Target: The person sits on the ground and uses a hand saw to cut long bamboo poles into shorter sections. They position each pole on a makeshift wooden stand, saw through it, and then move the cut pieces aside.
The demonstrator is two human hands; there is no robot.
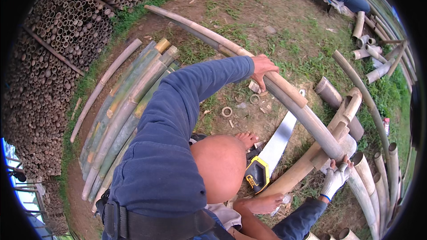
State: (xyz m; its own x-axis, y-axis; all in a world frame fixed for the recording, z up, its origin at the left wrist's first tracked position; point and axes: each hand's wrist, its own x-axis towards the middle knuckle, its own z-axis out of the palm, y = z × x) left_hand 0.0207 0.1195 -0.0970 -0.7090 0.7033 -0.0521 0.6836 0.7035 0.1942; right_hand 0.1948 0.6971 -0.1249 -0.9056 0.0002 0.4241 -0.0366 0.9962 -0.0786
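Bamboo pole (249,64) runs from far left to near right, left hand (263,67) gripping its middle, gloved right hand (334,178) clasping its near-right end.

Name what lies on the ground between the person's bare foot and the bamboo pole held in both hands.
In the head view, a hand saw with a yellow-and-black handle lies between the bare foot and the bamboo pole, which the left hand and gloved right hand grip.
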